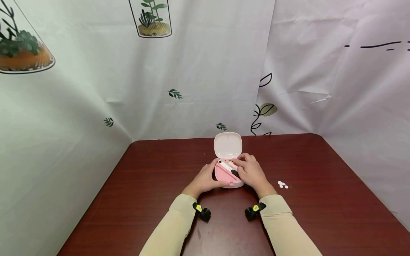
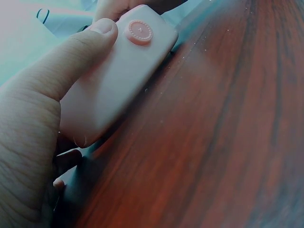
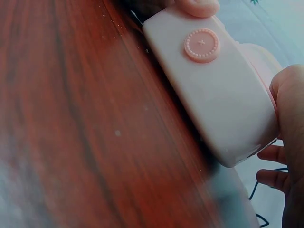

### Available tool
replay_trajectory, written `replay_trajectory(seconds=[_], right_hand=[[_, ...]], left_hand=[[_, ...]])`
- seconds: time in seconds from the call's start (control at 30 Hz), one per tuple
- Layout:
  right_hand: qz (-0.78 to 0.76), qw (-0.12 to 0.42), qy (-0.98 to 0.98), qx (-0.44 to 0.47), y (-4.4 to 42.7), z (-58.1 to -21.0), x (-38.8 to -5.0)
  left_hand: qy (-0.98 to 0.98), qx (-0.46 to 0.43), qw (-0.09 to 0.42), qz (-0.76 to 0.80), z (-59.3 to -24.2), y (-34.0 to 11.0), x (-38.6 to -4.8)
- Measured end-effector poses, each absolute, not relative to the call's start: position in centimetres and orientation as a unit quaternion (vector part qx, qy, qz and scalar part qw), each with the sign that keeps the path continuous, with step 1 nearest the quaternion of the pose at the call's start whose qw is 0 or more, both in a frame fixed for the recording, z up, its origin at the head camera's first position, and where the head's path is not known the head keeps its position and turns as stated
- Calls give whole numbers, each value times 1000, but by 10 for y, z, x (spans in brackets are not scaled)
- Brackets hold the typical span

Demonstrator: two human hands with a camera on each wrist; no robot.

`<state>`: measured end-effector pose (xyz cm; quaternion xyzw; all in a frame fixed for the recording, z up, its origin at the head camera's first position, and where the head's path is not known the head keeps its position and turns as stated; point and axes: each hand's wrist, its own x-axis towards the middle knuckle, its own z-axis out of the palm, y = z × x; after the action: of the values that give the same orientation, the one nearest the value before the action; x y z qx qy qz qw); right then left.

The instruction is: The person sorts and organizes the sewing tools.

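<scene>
A small pink and white case (image 1: 224, 175) stands on the table with its white lid (image 1: 228, 145) raised at the back. Inside it lies a slim white tool with a black end (image 1: 235, 173), set at a slant. My left hand (image 1: 205, 179) grips the case's left side, the thumb across its front beside a round pink button (image 2: 140, 32). My right hand (image 1: 252, 172) is over the case's right side, fingertips reaching inside near small yellowish parts (image 1: 229, 161). Whether those fingertips pinch anything is hidden. In the right wrist view, the case's front (image 3: 223, 95) shows plainly.
Several small white discs (image 1: 281, 184) lie on the dark red-brown table (image 1: 153, 199), right of my right hand. A pale cloth (image 1: 198, 71) printed with plants hangs behind and along the sides of the table.
</scene>
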<state>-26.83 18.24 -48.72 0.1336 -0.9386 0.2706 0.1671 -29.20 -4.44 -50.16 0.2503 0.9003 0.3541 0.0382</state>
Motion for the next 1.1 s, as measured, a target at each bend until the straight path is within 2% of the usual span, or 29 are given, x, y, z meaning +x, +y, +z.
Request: replay_trajectory(seconds=[0.83,1.1], right_hand=[[343,165,-917,119,183,-492,-272],[365,189,-904,120,190,-493,-269]], left_hand=[[898,259,31,355,-503,-44,-293],[894,264,36,360,-503,-45,-293]])
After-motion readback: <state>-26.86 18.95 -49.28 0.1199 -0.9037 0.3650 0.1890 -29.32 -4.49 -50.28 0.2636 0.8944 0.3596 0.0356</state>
